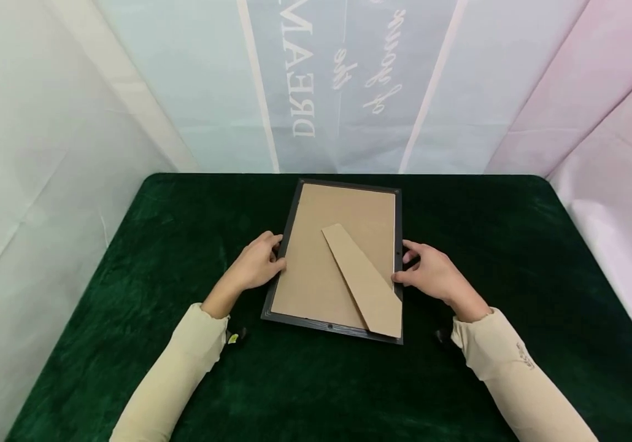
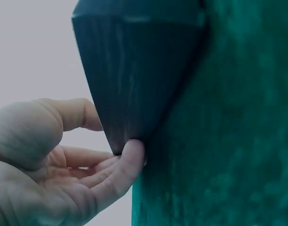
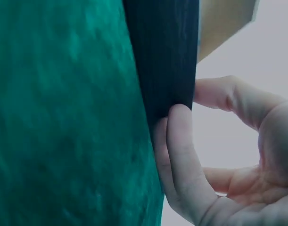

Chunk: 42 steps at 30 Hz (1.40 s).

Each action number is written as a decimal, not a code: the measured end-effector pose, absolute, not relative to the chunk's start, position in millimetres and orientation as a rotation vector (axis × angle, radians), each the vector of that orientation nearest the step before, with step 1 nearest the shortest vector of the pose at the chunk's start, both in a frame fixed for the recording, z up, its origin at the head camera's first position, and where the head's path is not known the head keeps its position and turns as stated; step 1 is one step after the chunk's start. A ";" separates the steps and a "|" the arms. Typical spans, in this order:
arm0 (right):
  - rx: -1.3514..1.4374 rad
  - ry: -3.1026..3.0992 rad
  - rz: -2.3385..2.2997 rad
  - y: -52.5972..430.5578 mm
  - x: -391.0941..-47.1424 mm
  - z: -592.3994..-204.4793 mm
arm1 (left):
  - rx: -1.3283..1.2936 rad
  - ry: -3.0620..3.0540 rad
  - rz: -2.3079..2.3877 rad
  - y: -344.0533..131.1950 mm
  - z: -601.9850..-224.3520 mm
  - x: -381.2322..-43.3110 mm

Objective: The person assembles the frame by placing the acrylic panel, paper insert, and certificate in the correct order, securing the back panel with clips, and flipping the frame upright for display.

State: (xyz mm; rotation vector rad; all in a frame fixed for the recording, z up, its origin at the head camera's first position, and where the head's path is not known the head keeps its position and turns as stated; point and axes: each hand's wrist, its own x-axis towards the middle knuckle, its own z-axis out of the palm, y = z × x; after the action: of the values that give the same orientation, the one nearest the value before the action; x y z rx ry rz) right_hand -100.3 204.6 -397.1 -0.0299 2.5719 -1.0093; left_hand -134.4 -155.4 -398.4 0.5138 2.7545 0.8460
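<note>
A black-edged picture frame lies face down, its brown backing board showing. Slanting across the board to the lower right corner is a flat easel leg. My left hand grips the frame's left side, thumb on the back edge and fingers at the outer side. On the opposite side my right hand pinches the edge in the same way, close to the leg. Both wrist views show fingertips against the frame's dark side wall, near the cloth.
Dark green cloth covers the table under the frame. Behind the far edge hangs a pale curtain with upside-down lettering, and light fabric lines the left and right. Small dark objects show beneath both sleeve cuffs.
</note>
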 end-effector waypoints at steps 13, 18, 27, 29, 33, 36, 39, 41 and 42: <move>0.062 2.423 -1.212 196.9 -96.8 -397.3 | 0.565 2.703 1.056 -167.6 -404.6 -148.4; 0.071 2.392 -1.258 193.6 -95.3 -396.8 | 0.536 2.640 1.079 -168.0 -401.1 -150.3; 0.048 2.378 -1.269 190.7 -96.9 -395.6 | 0.646 2.860 0.707 -147.2 -390.7 -129.4; 0.037 2.402 -1.240 192.1 -98.0 -396.3 | 0.789 2.934 0.586 -131.3 -385.4 -115.0; 0.036 2.431 -1.181 194.3 -99.6 -396.9 | 1.206 2.882 0.551 -101.0 -376.5 -87.1; 0.038 2.432 -1.167 195.3 -100.0 -396.9 | 1.392 2.807 0.507 -86.2 -374.7 -71.5; 0.030 2.440 -1.158 195.5 -100.1 -397.4 | 1.464 2.791 0.414 -78.3 -376.6 -62.5; 0.024 2.444 -1.155 195.3 -100.0 -397.7 | 1.486 2.774 0.373 -75.9 -378.2 -59.8; 0.020 2.446 -1.152 195.1 -100.0 -397.9 | 1.486 2.766 0.363 -75.3 -379.1 -59.2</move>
State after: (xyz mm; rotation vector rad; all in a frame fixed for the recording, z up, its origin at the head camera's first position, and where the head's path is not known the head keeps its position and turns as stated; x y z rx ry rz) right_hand -100.0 195.1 -397.9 0.0205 2.4458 -1.1518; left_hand -59.2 -75.3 -379.1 1.4865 2.7657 0.3626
